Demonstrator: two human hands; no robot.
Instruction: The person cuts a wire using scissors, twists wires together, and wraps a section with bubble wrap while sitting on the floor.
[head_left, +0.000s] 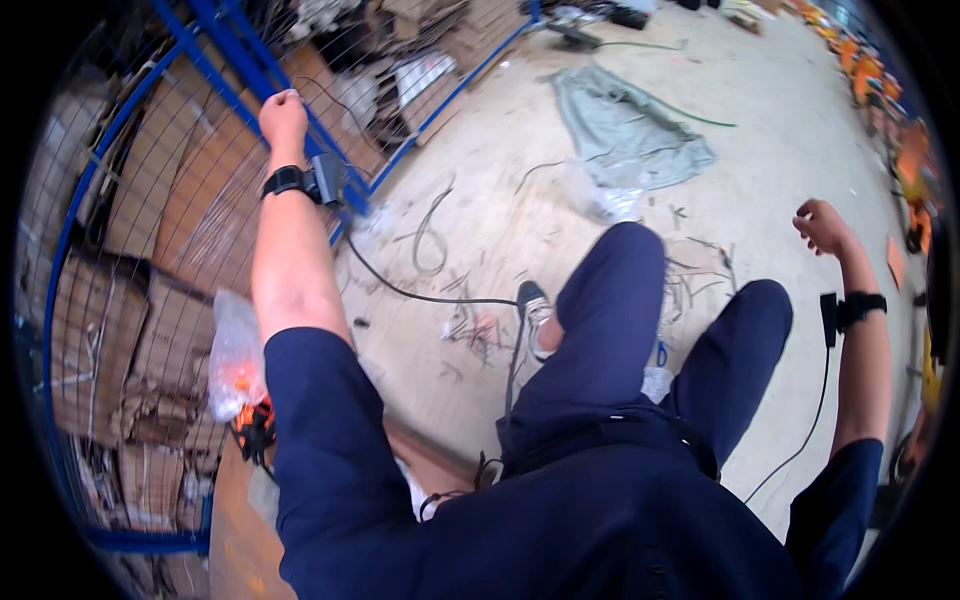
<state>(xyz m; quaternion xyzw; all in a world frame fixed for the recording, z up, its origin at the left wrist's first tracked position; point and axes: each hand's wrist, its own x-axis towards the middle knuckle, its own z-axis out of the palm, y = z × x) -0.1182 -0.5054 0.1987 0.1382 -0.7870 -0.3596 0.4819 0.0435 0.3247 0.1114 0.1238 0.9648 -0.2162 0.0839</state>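
Note:
My left hand (pixel 284 118) is raised at the far left, in front of the blue frame of a wire-mesh cage (pixel 215 75). Its fingers are closed, and whatever they may hold is too small to make out. A thin dark strand runs close to the fingertips. Out to the right, my right hand (pixel 826 228) hangs over the floor with its fingers curled in and nothing visible in them. Both wrists carry a black strap with a small device, the left device (pixel 326 178) and the right device (pixel 829 318), each trailing a dark cable.
Flattened cardboard (pixel 195 190) fills the cage. A clear plastic bag (pixel 236 355) with orange things hangs beside my left arm. On the floor (pixel 440 130) lie a grey-green sack (pixel 640 130), a clear plastic wrapper (pixel 610 195) and scattered cut strips (pixel 480 330). Orange items (pixel 870 80) line the right side.

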